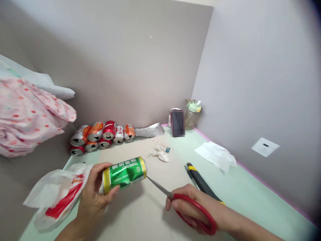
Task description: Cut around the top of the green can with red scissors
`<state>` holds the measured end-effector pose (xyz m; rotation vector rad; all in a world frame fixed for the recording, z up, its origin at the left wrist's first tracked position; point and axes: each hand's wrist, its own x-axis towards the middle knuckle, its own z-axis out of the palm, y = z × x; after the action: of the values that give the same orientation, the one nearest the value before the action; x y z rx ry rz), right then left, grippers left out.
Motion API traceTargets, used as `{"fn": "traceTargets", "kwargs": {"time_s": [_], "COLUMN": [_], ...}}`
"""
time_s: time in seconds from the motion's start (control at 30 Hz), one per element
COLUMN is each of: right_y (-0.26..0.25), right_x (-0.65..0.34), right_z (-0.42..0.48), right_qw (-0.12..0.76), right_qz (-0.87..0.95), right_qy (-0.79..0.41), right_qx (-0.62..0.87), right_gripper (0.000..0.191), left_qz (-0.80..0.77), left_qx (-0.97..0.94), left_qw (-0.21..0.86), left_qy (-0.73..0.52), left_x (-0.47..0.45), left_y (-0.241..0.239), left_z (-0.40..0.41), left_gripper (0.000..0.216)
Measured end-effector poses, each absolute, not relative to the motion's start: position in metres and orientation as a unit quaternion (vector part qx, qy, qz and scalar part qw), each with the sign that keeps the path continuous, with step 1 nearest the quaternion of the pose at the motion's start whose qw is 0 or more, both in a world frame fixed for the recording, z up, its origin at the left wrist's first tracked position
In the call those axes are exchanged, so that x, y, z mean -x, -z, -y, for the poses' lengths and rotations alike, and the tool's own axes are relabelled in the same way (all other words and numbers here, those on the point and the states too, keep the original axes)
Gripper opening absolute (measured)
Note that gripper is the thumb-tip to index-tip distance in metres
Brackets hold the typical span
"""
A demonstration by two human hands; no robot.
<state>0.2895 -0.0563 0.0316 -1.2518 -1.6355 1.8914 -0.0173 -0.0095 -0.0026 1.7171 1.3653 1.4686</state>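
Note:
My left hand (94, 194) grips a green and gold drinks can (124, 174), held on its side above a beige board (140, 207) on the table. My right hand (190, 209) is closed in the handles of red scissors (190, 207). The scissor blades point left and their tip touches the right end of the can.
Several red and orange cans (100, 135) are stacked against the back wall. A white and red plastic bag (57, 194) lies at the left. A black and yellow utility knife (200, 182), white tissue (215, 155), crumpled scraps (159, 154), a bottle (192, 115) and pink bedding (27, 117) are nearby.

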Motion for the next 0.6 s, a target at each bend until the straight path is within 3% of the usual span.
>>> {"fn": "traceTargets", "kwargs": {"time_s": [0.17,0.37,0.6], "right_y": [-0.026,-0.023,-0.027], "right_x": [-0.291,-0.293,-0.291], "right_z": [0.054,0.058,0.063], "right_qw": [0.198,0.243,0.219], "right_qz": [0.601,0.639,0.646], "right_qy": [-0.658,-0.64,-0.638], "right_qx": [0.409,0.352,0.357], "right_gripper": [0.053,0.066,0.065], "left_qz": [-0.561,-0.556,-0.567], "left_qx": [-0.568,-0.452,-0.431], "left_qw": [0.267,0.469,0.487], "left_qy": [-0.54,-0.516,-0.506], "left_x": [0.014,0.013,0.002], "left_y": [-0.002,0.001,-0.004], "left_z": [0.006,0.0,0.008], "left_gripper": [0.042,0.055,0.05]}}
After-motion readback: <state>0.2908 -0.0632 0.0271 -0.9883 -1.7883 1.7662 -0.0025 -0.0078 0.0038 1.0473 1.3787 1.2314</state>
